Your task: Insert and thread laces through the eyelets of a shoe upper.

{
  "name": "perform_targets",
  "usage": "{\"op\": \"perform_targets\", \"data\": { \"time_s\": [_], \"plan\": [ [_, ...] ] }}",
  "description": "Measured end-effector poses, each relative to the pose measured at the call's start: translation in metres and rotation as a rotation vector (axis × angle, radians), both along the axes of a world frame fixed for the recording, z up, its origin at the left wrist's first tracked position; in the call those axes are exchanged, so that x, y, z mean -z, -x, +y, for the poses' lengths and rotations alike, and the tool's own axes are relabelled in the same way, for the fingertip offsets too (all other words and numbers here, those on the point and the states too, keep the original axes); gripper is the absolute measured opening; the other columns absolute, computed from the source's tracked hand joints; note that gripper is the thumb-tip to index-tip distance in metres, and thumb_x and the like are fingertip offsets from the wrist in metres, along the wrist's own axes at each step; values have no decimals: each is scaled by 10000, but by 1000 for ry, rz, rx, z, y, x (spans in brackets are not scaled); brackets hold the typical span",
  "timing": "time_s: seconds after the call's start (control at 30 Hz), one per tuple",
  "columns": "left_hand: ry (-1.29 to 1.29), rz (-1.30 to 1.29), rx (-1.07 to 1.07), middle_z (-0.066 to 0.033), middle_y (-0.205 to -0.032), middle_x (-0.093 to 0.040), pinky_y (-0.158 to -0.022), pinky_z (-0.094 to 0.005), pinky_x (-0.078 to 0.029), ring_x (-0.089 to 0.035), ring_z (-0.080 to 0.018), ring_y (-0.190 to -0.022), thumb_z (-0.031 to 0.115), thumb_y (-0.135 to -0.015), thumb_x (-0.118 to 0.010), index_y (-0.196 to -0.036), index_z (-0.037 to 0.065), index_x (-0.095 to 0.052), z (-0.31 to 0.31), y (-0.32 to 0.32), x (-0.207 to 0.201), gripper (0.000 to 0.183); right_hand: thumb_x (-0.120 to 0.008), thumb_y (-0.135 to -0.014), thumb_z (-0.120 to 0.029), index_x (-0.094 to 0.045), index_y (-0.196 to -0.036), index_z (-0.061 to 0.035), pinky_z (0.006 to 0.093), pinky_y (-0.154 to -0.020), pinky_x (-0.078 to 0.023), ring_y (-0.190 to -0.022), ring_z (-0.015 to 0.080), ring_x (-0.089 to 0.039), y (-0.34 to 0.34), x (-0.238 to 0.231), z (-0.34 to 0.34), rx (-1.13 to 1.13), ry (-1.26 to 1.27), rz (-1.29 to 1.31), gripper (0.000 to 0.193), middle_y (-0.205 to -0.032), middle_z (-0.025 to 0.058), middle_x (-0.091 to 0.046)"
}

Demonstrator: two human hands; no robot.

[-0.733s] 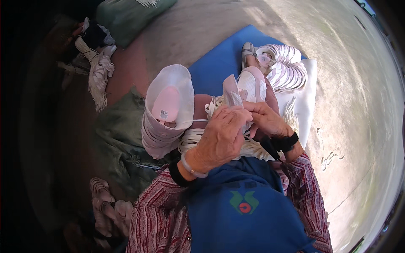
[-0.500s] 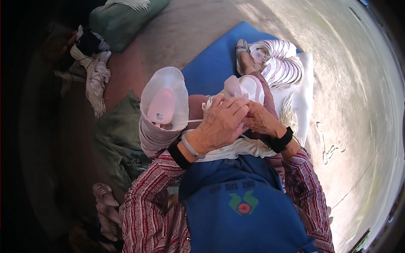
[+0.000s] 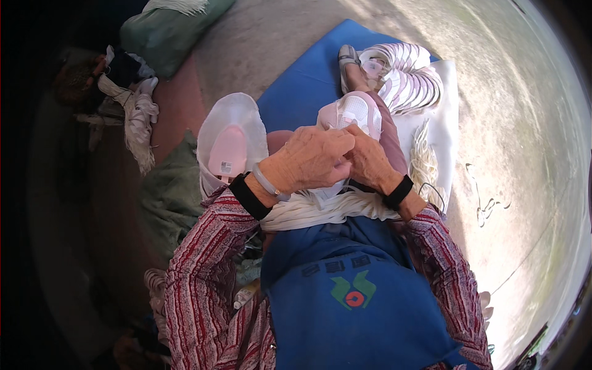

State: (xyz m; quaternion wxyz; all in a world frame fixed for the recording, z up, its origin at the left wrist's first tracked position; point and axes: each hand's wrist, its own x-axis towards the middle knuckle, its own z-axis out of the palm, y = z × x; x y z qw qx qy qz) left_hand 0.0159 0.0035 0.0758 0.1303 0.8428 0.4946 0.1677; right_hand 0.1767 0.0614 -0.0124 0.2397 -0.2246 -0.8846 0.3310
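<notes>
A white and pink shoe upper (image 3: 360, 113) sits over my lap, with its mesh toe pointing away from me. My left hand (image 3: 308, 155) is closed at its near end, back of the hand up, and its fingertips are hidden. My right hand (image 3: 372, 159) curls in from the other side, its fingers bent against the upper's near part. The two hands meet, covering the upper's opening. Below them, a thick bundle of white shoelaces (image 3: 327, 211) lies across my lap on the blue apron (image 3: 364, 327).
Left of my hands stands a stack of pale uppers with a pink insole-shaped piece (image 3: 228, 151). A curved row of white and mauve uppers (image 3: 410, 89) lies beyond my foot on a blue mat (image 3: 302, 80). More laces (image 3: 424, 163) lie at right; a green sack (image 3: 176, 37) is far left.
My hands have drawn closer together over the near end of the upper, and my left hand has turned more fist-like. The white strand at its left no longer shows. The whole view has shifted slightly.
</notes>
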Motion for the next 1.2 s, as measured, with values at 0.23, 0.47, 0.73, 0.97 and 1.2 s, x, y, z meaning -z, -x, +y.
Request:
{"op": "perform_targets", "data": {
  "time_s": [0.23,0.47,0.73,0.97,1.2],
  "plan": [
    [-235,-53,-195,-127,-543,-508,-446,-389,-406,-543,-306,-477,151,-797,-677,-557,61,-482,-3,18,-12,322,-620,-793,-130,-638,-987,-49,446,-738,-523,-846,352,-635,7,-11,2,151,26,-122,212,-1009,139,-582],
    [-177,-72,-400,-177,-568,-519,-467,-422,-415,-540,-365,-501,119,-765,-630,-577,38,-483,6,41,-41,252,-629,-770,-94,-596,-886,3,466,-719,-539,-814,376,-650,17,-15,18,166,-150,-145,155,-1007,158,-580],
    [-73,-177,-761,-86,-520,-339,-453,-332,-331,-342,-122,-493,127,-771,-648,-618,-9,-425,-44,204,-46,302,-582,-804,-34,-677,-869,7,424,-801,-492,-877,357,-620,18,-5,27,179,60,-190,122,-971,180,-609],
    [-53,-167,-848,-4,-603,-413,-515,-280,-357,-391,-94,-579,231,-872,-699,-678,24,-458,-44,178,-23,372,-577,-835,-21,-572,-949,-11,422,-743,-500,-866,369,-603,11,9,-1,148,-9,-118,114,-958,170,-547],
    [116,-278,-520,-166,-904,-663,-699,-329,-540,-667,-256,-817,273,-858,-697,-948,2,-633,-1,137,-11,293,-613,-840,-111,-606,-984,-5,437,-733,-493,-827,331,-617,15,-7,-7,187,-307,-98,179,-933,169,-588]
  ]
}}
